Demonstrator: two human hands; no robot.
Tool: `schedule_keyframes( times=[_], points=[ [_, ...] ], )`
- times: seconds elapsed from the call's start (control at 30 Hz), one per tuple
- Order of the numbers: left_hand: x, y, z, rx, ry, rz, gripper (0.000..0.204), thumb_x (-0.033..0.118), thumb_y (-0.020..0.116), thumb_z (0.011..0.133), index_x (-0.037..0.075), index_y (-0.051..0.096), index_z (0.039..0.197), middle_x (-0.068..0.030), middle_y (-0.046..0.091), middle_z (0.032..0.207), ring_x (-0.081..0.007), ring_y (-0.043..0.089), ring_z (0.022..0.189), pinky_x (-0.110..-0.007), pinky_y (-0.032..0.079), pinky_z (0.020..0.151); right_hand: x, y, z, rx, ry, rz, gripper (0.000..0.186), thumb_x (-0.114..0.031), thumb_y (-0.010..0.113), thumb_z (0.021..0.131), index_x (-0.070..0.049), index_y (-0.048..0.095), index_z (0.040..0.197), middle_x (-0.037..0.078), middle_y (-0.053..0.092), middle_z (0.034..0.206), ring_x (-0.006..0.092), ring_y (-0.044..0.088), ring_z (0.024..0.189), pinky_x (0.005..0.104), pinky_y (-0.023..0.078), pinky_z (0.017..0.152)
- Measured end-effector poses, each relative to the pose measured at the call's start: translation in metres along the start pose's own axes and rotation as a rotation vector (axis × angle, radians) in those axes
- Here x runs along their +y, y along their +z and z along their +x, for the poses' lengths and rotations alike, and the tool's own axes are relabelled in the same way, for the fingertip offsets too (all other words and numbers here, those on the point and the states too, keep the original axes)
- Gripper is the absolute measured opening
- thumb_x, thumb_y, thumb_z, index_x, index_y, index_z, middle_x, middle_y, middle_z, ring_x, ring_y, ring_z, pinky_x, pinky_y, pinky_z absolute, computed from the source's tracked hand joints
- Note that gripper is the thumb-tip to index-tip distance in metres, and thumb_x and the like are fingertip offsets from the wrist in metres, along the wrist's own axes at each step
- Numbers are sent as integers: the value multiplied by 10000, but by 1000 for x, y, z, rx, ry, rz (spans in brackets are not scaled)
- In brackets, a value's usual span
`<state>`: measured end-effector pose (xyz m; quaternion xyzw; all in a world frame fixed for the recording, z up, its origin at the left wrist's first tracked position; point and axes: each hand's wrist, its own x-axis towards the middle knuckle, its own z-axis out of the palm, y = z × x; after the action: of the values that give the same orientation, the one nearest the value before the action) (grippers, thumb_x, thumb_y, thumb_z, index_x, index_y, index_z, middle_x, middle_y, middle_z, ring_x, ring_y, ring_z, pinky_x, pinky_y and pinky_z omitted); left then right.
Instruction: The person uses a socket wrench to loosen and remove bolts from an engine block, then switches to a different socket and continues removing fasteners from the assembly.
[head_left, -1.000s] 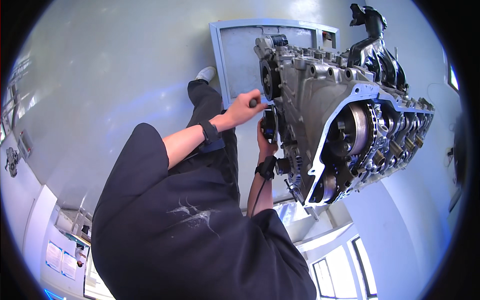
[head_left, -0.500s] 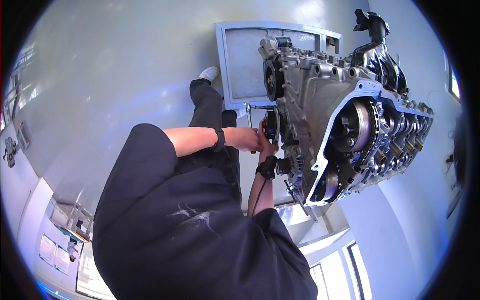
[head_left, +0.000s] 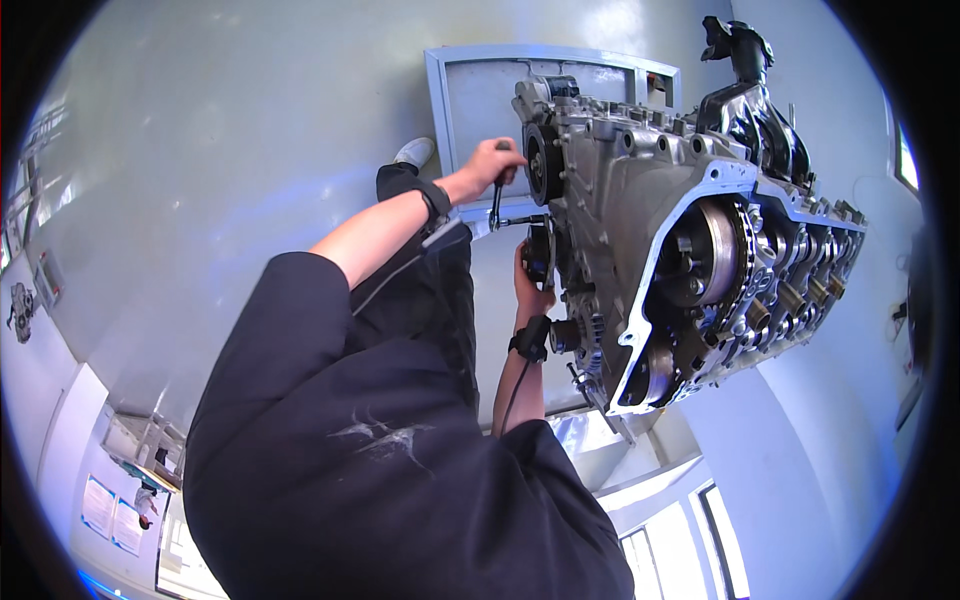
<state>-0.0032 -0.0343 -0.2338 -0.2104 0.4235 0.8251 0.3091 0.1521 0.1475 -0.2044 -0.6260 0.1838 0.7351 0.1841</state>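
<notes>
Head camera, and the left hand (head_left: 488,168) is up high, fingers closed round the handle of a ratchet wrench (head_left: 496,205), which hangs down to its head beside the upper black pulley (head_left: 543,165). From that head, an extension bar (head_left: 520,220) reaches across to the lower black pulley (head_left: 538,255) on the near side of the engine block (head_left: 620,210). The right hand (head_left: 530,290) is curled against that lower pulley from below; its fingertips are partly hidden, so whether they truly clamp, I cannot tell. The wrench looks like stiff steel, light enough for one hand, likely slick if oily, and best taken by the handle's far end for leverage. The lower pulley looks rigid and smooth, best cupped round its rim. The block itself looks far too heavy for hands. Counting up now: two hands, one wrench, one extension bar, two black pulleys in clear view, one engine block, one black manifold (head_left: 760,110) on top.
</notes>
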Motion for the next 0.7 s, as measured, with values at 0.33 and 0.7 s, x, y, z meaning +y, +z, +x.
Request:
schedule_keyframes(
  times=[0.33,0.7],
  points=[
    [-15,-23,38,264,-33,-8,155,112,600,839,73,475,756,-18,496,607,-126,500,516,-276,426,500,-3,-1,1,34,16,-12,420,-238,353,876,2,563,1149,203,568,1161,391,504,1114,631,347,955],
    [-7,27,-77,19,276,498,202,172,626,864,37,521,759,-44,564,648,-96,507,601,-274,415,568,-12,-6,9,-6,51,-18,456,-294,387,868,-5,564,1172,186,568,1169,377,499,1126,587,347,983]
  ],
)
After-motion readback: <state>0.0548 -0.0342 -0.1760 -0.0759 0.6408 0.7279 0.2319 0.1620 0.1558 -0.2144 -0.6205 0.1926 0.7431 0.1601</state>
